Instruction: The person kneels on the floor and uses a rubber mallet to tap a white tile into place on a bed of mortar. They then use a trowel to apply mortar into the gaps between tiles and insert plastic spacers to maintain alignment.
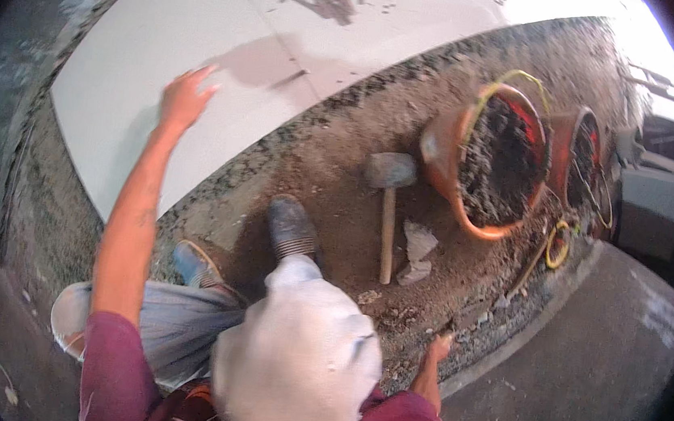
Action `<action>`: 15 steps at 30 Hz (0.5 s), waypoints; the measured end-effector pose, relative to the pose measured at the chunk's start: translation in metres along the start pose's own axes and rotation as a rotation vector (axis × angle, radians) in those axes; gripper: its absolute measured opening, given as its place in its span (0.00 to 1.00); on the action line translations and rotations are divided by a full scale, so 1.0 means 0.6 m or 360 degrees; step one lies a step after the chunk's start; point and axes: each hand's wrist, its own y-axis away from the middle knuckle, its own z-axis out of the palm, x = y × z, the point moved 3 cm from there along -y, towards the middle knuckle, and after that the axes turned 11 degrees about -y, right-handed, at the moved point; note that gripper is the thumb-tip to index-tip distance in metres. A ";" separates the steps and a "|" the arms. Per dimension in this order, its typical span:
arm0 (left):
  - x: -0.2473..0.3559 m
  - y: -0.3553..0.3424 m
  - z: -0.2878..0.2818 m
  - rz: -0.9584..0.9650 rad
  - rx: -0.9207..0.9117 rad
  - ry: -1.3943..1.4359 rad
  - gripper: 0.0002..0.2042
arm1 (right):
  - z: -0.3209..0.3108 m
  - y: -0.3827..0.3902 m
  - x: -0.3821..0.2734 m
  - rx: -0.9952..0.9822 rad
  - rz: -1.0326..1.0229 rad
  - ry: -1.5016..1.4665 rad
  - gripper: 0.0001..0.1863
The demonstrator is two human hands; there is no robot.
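While my L hand [188,99] is over the white slab [141,54], fingers loosely apart w/ nothing in them, my R hand [439,349] is low by the rubble [497,315], partly curled; can't tell if it's holding anything. Slab's down flat beyond my feet, loose bits [334,3] on top. Dirt strip [344,138] alongside is uncovered, so approx. part done, I'd judge. Mallet [389,207] lies on it, near an orange bucket [441,139] w/ plenty of dark mix [500,161] unused.

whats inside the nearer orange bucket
The nearer orange bucket holds dark, crumbly material, with some red inner wall showing above it. The bottom and anything buried are covered.
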 end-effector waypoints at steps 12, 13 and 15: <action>0.260 -0.120 0.002 0.0836 -0.0262 0.0186 0.12 | -0.064 0.496 -0.363 -0.0490 -0.0721 -0.1030 0.21; 0.261 -0.131 0.005 0.0875 -0.0282 0.0147 0.11 | -0.051 0.510 -0.420 -0.0712 -0.0863 -0.1050 0.22; 0.259 -0.147 0.011 0.0981 -0.0367 0.0100 0.09 | -0.043 0.536 -0.530 -0.1090 -0.1231 -0.0736 0.23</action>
